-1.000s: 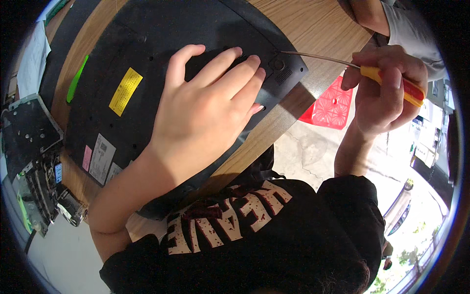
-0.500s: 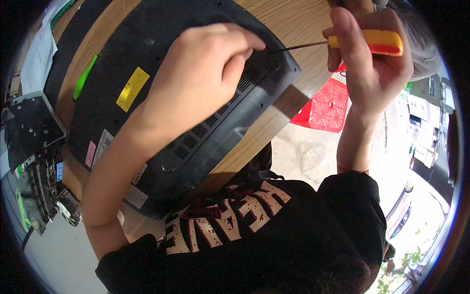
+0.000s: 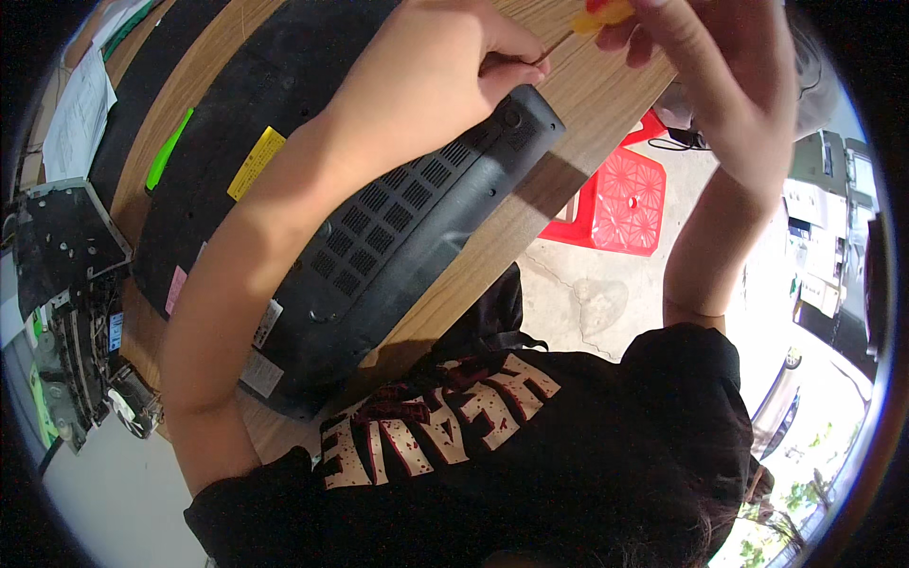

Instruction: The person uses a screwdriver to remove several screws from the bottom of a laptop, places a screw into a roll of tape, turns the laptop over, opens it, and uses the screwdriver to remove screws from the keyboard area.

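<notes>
A black laptop [image 3: 417,256] lies upside down on the wooden table, its vented underside facing up. My left hand [image 3: 426,71] reaches over its far right part, thumb and forefinger pinched together just past the corner. Anything small between those fingertips is hidden. The thin shaft of a screwdriver [image 3: 604,15] meets them. Its yellow and red handle is gripped by the fingers of my right hand [image 3: 729,90], at the top edge of the picture and partly cut off there.
A bright green strip-shaped tool [image 3: 169,150] lies on the laptop's left side. Dismantled electronic parts [image 3: 71,246] and white papers [image 3: 80,123] are at the far left. A red plastic stool [image 3: 629,201] stands on the floor, right of the wooden table [image 3: 454,293].
Both hands have moved up and away from the laptop's corner. The screwdriver has tilted, its handle now farther up and left, and its tip now meets my left fingertips.
</notes>
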The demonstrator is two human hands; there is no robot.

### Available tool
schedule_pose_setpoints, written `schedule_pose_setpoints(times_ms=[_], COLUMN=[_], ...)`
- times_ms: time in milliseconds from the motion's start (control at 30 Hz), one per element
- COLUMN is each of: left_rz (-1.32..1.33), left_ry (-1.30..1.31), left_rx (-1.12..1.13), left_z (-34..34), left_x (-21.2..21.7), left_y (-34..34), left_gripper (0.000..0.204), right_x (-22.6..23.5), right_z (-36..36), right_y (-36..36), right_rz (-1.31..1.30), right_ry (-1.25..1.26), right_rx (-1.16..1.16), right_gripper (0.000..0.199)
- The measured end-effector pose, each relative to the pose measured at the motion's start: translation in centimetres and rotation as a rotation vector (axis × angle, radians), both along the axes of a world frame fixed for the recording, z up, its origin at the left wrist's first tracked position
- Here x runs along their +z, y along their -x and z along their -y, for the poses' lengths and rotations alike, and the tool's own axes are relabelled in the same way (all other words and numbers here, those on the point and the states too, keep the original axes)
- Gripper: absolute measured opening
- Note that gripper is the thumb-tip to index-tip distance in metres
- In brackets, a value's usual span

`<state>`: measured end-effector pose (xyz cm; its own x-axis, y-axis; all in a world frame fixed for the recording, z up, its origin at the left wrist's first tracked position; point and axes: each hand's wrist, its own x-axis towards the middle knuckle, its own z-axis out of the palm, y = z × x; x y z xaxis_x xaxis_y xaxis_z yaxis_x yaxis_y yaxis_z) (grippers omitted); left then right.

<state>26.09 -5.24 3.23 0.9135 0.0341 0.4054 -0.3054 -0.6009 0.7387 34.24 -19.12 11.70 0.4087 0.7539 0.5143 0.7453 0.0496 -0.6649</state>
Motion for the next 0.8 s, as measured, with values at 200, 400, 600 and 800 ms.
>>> schedule_pose_setpoints(times_ms=[200, 400, 600, 800], left_rz=[0.018, -0.012, 0.081, -0.033], left_ry=[-0.004, 0.249, -0.031, 0.32], left_rx=[-0.047, 0.013, -0.017, -0.008], left_z=[-0.3, 0.7, 0.9, 1.0], left_x=[-0.9, 0.3, 0.5, 0.8], left_y=[0.1, 0.6, 0.2, 0.6], left_gripper=[0.013, 0.012, 0.012, 0.013], right_x=[-0.3, 2.4, 0.4, 2.7], right_z=[1.0, 1.3, 0.6, 1.1], right_y=[-2.0, -2.6, -3.1, -0.9], right_rz=[0.112, 0.812, 0.545, 0.824], right_ry=[-0.042, 0.18, -0.051, 0.564], right_rx=[0.195, 0.1, -0.035, -0.317], right_gripper=[0.016, 0.036, 0.046, 0.035])
